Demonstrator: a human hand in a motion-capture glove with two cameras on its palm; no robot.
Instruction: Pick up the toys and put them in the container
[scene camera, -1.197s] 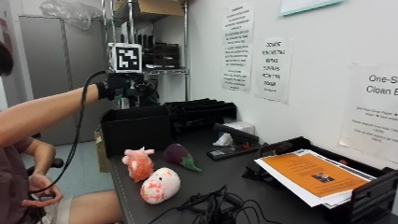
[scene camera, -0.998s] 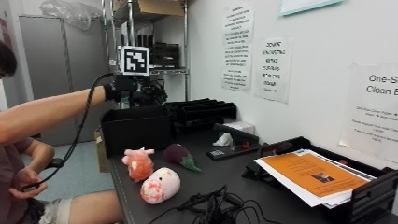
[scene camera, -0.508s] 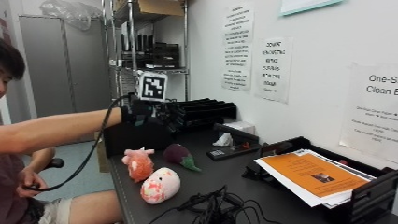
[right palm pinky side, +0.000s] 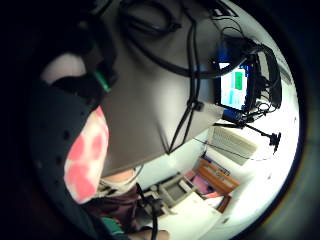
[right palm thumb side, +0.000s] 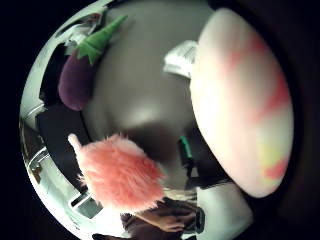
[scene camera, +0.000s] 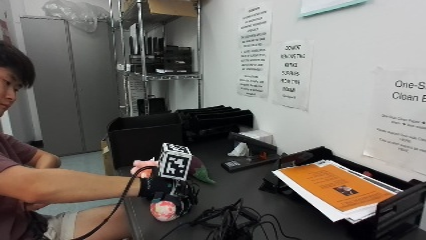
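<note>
The gloved right hand (scene camera: 163, 192) is low over the round pink-and-white toy (scene camera: 164, 209) on the tabletop (scene camera: 266, 200), and the toy fills the palm's view. Whether the fingers have closed on it cannot be told. The fuzzy pink toy (right palm thumb side: 117, 172) lies just beside the hand and the plush eggplant (right palm thumb side: 77, 77) a little beyond. To do this well, centre the palm on the round toy, wrap it evenly, then lift straight up toward the black bin (scene camera: 143, 137) behind.
</note>
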